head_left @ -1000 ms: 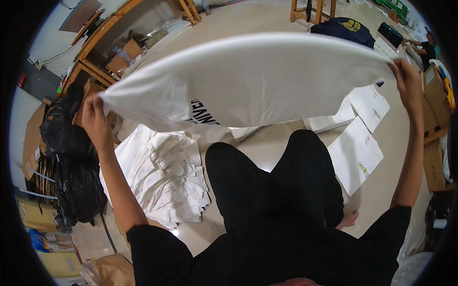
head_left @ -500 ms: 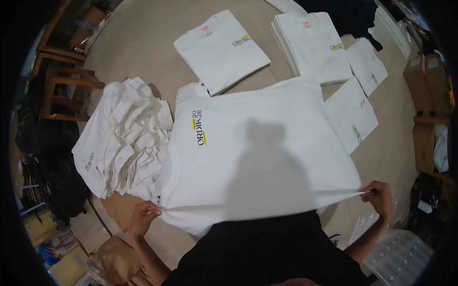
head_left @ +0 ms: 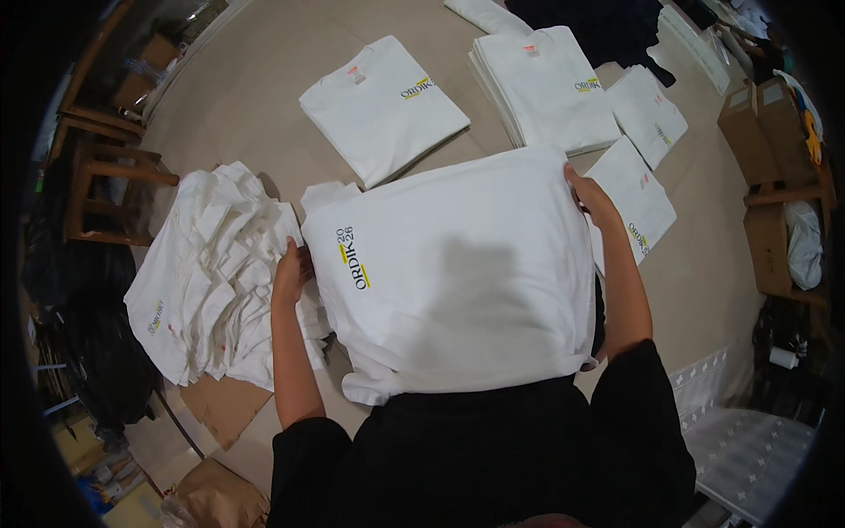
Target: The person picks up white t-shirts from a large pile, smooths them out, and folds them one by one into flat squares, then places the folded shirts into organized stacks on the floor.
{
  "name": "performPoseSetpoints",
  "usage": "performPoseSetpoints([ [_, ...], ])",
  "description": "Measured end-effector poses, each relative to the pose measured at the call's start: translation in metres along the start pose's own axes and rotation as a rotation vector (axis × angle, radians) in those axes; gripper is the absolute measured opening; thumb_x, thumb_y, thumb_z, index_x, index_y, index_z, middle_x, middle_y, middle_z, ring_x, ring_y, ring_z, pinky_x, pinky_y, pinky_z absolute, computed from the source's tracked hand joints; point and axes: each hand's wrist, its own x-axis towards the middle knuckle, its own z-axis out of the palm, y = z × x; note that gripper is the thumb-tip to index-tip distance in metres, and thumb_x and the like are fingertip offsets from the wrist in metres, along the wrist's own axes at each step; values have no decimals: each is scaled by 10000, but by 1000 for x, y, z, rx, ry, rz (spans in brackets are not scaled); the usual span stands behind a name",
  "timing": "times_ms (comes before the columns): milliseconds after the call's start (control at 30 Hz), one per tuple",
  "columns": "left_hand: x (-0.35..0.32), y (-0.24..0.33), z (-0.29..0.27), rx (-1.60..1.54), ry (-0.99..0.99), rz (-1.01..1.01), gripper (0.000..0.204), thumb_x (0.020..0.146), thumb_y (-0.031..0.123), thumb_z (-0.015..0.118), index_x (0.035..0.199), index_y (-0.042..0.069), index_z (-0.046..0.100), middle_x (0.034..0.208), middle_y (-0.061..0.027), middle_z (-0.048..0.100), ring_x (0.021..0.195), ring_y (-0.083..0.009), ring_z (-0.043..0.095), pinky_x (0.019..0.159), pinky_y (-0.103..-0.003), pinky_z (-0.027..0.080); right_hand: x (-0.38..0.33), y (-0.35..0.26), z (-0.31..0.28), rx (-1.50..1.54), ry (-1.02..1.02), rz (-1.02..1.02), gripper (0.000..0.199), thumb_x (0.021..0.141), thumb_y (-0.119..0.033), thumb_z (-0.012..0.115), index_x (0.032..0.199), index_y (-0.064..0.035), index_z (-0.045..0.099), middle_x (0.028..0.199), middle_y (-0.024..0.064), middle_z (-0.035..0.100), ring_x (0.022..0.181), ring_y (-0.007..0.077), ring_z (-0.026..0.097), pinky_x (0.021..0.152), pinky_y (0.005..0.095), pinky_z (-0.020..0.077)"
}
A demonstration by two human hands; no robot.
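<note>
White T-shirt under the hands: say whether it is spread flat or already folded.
Partly folded: the white T-shirt lies flat, right side tucked under the right hand, one sleeve sticking out near the left hand.

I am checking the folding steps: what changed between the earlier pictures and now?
The white T-shirt, first held up in the air, now lies spread in front of the person. The left hand and right hand moved from its bottom corners up to its sides. The folded stacks and loose pile stayed.
</note>
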Motion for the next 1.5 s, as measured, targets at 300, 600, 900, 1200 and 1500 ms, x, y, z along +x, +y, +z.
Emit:
performPoseSetpoints([
  [300, 29, 5, -3, -304, -73, -1, 519, 1125, 512, 434, 1262, 61, 652, 1192, -73, 714, 1074, -225, 649, 991, -411, 490, 49, -40, 10, 530, -272, 108, 621, 942, -460, 785, 1353, -18, 640, 1320, 142, 698, 1183, 240, 678, 1048, 390, 545],
  [600, 14, -8, -1, -419, -60, 190, 510, 1144, 416, 429, 1406, -2, 560, 1397, -144, 646, 1297, -273, 604, 1134, -464, 462, 32, -46, 11, 445, -41, -110, 499, 1006, -383, 727, 1320, 0, 663, 1242, 99, 720, 1117, 197, 686, 987, 352, 560],
  [900, 8, 9, 1, -579, 239, 240, 241, 1068, 332, 653, 960, 118, 639, 975, -47, 723, 888, -155, 680, 847, -344, 592, 30, -45, 27, -211, 634, -496, 428, 1026, -375, 664, 949, 43, 705, 724, 90, 686, 658, 167, 533, 672, 336, 466],
  [1200, 41, -6, 11, -483, 186, 202, 311, 1086, 371, 597, 1147, 67, 605, 1120, -84, 691, 1031, -222, 669, 952, -399, 563, 66, -2, 16, -86, 613, -514, 560, 975, -510, 705, 1046, 43, 758, 950, 170, 771, 892, 271, 727, 827, 393, 552],
  [1500, 5, -3, -15, -356, 224, 339, 502, 1119, 391, 497, 1390, -28, 550, 1291, -124, 670, 1159, -239, 635, 1076, -357, 470, 0, -33, 9, 337, 92, -114, 507, 1007, -394, 711, 1197, 77, 701, 1156, 181, 738, 1027, 241, 709, 872, 373, 571],
])
